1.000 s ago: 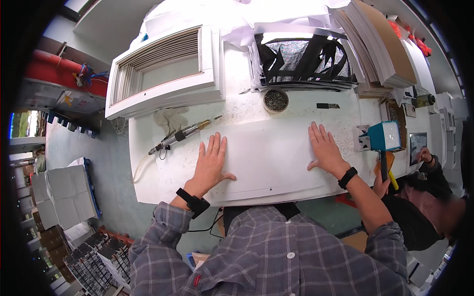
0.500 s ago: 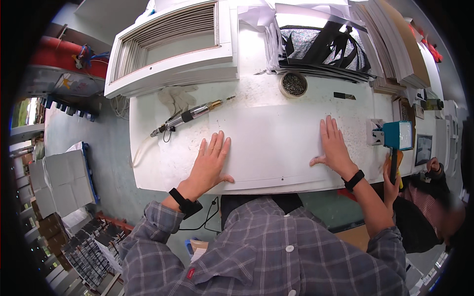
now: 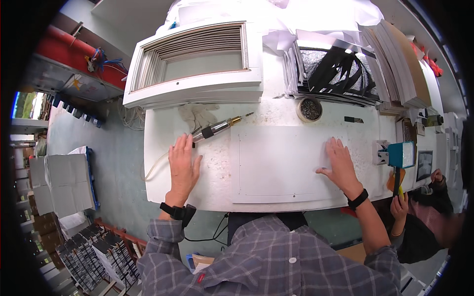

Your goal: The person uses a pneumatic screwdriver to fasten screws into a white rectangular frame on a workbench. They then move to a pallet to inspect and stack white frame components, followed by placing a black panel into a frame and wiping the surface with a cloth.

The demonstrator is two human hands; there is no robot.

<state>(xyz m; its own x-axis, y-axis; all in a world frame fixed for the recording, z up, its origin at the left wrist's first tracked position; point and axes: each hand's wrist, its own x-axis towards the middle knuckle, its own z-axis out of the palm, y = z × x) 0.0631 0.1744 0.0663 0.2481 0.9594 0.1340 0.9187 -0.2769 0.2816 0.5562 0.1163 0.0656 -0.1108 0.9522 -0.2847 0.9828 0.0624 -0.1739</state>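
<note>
A thin white rectangular panel (image 3: 281, 163) with small holes along its edges lies flat on the white workbench (image 3: 212, 192). My right hand (image 3: 341, 165) rests on its right part, fingers stretched and thumb out to the left. Off the panel's left side, my left hand (image 3: 182, 165) is over the bench with its fingers extended and nothing held. Its fingertips are beside a silver power screwdriver (image 3: 216, 129) with a black grip and a hose; whether they touch it I cannot tell. Behind the screwdriver lies a pale work glove (image 3: 197, 114).
Stacked white frames (image 3: 197, 81) stand at the back left. A round tub of screws (image 3: 310, 109), a dark knife (image 3: 353, 119) and black-and-silver sheets (image 3: 338, 74) are farther back. At the right, a co-worker's hand (image 3: 399, 206) is near a teal lamp-like device (image 3: 401, 154).
My left hand has moved left off the panel, toward the screwdriver. My right hand still lies on the panel. The whole view has shifted, with the bench appearing lower and farther right.
</note>
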